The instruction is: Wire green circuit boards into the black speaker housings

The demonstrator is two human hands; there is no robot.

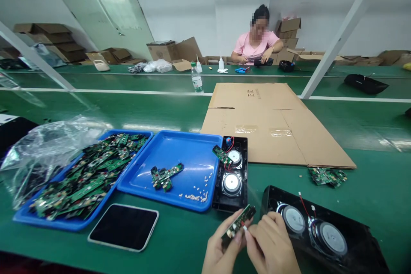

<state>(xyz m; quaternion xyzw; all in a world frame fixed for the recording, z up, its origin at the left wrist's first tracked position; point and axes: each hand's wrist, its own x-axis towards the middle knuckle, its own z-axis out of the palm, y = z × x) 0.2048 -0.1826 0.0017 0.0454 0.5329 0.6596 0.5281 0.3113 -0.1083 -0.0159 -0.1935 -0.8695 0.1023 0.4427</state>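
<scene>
Low in the head view, my left hand (221,246) is closed around a narrow green circuit board (238,224), tilted upward to the right. My right hand (272,239) pinches a small white connector (245,227) at the board's edge, beside a red part. Whether the connector is seated in the board cannot be made out. To the right lies an open black speaker housing (349,248) with two round drivers and loose white-plugged wires. Another black speaker housing (230,202) stands just beyond my hands, with a circuit board (221,154) resting across its left edge.
A blue tray (138,180) holds a few boards and small white pieces; a second blue tray (80,224) is heaped with boards. Nearby are a phone (123,227), a plastic bag (48,145), flat cardboard (257,115), stacked boards (327,176) and a bottle (197,79). A person (257,45) works opposite.
</scene>
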